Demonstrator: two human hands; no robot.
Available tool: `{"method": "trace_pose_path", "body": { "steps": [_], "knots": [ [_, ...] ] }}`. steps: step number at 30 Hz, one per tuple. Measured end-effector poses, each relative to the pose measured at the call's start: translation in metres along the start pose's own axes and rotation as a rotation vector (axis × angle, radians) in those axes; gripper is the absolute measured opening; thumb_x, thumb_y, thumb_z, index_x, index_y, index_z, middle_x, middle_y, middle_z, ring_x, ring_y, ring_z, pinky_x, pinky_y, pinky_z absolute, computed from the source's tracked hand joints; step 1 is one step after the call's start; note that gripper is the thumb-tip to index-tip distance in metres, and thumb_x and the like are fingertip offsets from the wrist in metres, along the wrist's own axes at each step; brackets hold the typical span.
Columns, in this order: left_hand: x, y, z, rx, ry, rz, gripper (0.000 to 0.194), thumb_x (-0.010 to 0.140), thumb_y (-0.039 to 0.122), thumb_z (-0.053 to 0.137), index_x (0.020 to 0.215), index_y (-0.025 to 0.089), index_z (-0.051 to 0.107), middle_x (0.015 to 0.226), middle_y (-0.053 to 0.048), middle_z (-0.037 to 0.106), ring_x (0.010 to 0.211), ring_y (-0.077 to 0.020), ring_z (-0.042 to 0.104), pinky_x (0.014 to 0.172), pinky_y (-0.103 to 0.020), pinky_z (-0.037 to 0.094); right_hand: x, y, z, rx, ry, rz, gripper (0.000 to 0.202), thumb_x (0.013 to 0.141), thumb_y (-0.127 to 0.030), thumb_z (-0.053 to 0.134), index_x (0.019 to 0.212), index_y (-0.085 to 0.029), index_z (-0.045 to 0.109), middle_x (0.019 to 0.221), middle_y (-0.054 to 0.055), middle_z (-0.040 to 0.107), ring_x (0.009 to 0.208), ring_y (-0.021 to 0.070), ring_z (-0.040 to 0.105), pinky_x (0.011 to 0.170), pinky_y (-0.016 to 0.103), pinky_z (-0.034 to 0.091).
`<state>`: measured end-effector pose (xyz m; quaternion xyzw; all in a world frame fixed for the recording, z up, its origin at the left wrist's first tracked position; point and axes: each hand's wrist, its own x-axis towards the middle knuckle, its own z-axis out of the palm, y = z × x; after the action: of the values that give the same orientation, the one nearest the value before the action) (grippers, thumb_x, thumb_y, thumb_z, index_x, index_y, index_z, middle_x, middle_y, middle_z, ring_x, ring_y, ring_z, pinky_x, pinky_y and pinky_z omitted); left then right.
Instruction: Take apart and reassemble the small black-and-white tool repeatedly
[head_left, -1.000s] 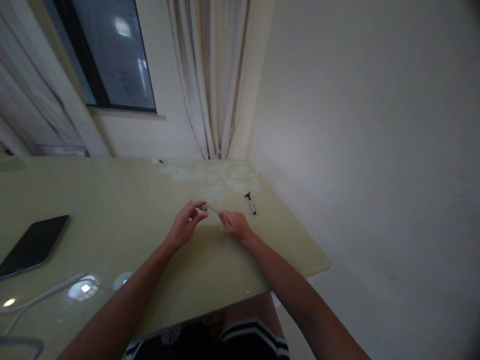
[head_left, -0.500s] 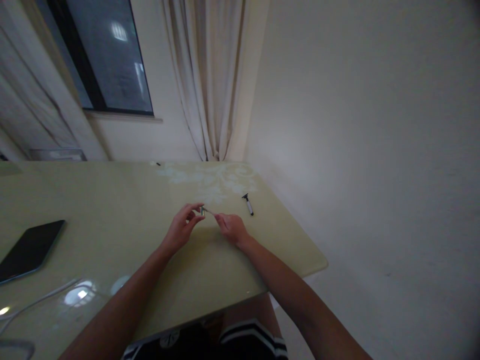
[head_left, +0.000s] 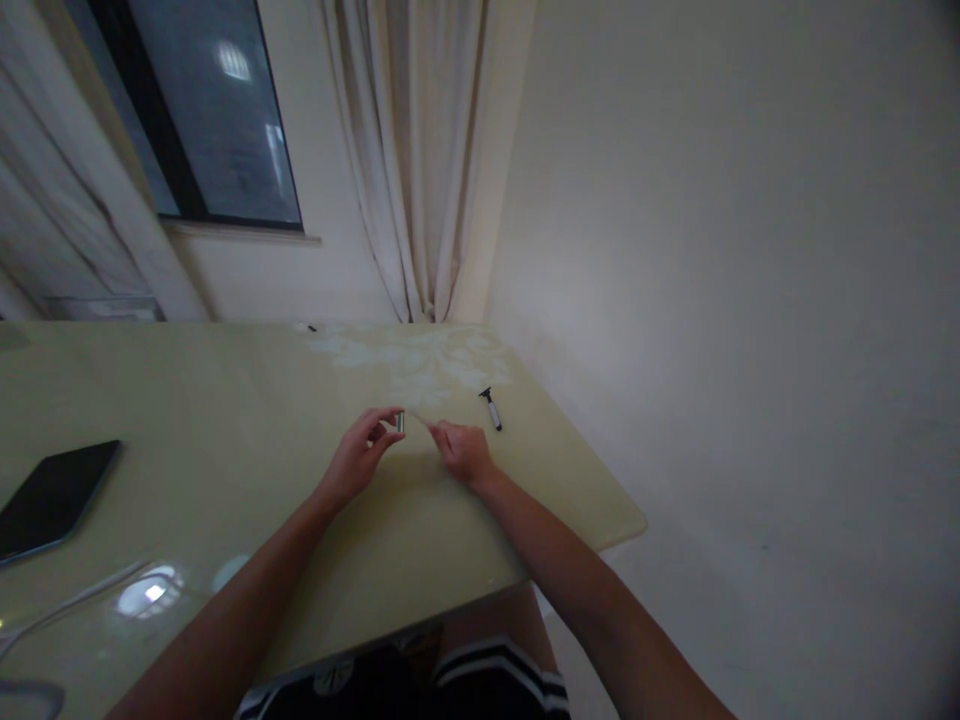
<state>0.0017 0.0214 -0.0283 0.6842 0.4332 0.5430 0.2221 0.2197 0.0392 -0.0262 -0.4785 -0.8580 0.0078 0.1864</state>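
Note:
Between the thumb and fingers of my left hand (head_left: pixel 365 446) is a small rectangular piece (head_left: pixel 400 422) with green and light edges, held upright above the table. My right hand (head_left: pixel 463 450) is closed around a thin light stick (head_left: pixel 420 418), whose far end points up and left toward the small piece. A narrow gap seems to separate the stick's tip from the piece. To the right of my right hand, a razor (head_left: pixel 491 409) with a black head and grey handle lies on the pale green table (head_left: pixel 420 550).
A dark tablet (head_left: pixel 58 500) lies at the table's left. White cables (head_left: pixel 75 602) cross the near left corner. Near the back edge sits a tiny dark object (head_left: pixel 312 328). Curtains (head_left: pixel 420 160) and a wall (head_left: pixel 712 300) stand beyond the table.
The small piece has turned in my left hand, showing its face more squarely. The stick's tip appears slightly farther from it. The whole view has shifted a little.

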Motion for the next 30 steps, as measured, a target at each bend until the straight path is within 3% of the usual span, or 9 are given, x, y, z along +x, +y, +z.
{"method": "trace_pose_path", "body": {
  "steps": [30],
  "knots": [
    [0.0005, -0.0050, -0.0007, 0.033, -0.005, 0.047, 0.031, 0.089, 0.034, 0.069, 0.118, 0.024, 0.071, 0.097, -0.002, 0.069, 0.069, -0.0132, 0.059, 0.069, -0.028, 0.052, 0.0021, -0.0016, 0.0017, -0.012, 0.020, 0.024, 0.050, 0.113, -0.046, 0.033, 0.098, -0.019, 0.072, 0.086, 0.007, 0.077, 0.072, 0.0164, 0.066, 0.060, 0.028, 0.025]
  ]
}}
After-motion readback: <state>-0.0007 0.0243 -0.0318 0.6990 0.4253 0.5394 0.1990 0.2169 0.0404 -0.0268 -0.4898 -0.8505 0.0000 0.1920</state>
